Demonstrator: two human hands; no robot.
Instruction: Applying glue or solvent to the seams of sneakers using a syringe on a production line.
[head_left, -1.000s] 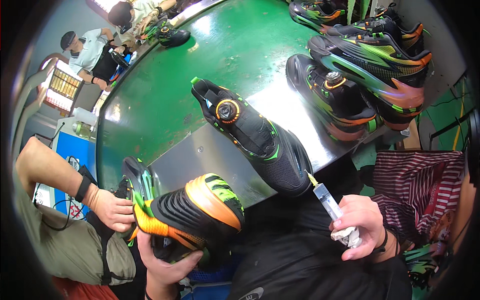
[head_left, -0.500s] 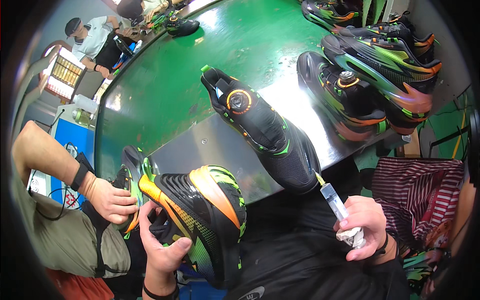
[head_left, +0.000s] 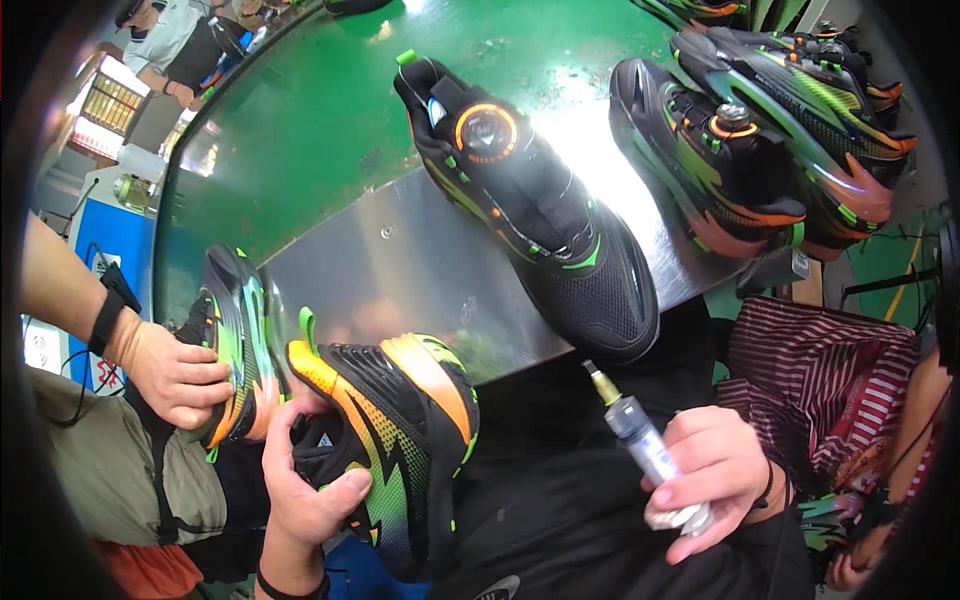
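Observation:
My left hand (head_left: 312,500) grips a sneaker (head_left: 400,450) by its collar, the thumb on the side and the fingers partly hidden. The sneaker is black with green and orange panels and is held tilted in front of my lap. In my right hand (head_left: 715,465) is a clear syringe (head_left: 640,435) with a yellowish needle hub, together with crumpled white tissue (head_left: 680,518). The syringe points up and left, its tip just short of the toe of a black sneaker (head_left: 590,280) with a round orange-ringed dial. That sneaker rests on the metal table plate (head_left: 385,270).
Several colourful sneakers (head_left: 700,160) stand at the table's right. On the left, another person's hand (head_left: 175,375) holds a green and orange sneaker (head_left: 240,350). The green tabletop (head_left: 300,150) stretches back. Striped maroon cloth (head_left: 830,400) lies at the right.
My right hand has drawn the syringe tip away from the black sneaker's toe, down and left. The view has shifted, so the table things appear higher. My left hand keeps its sneaker.

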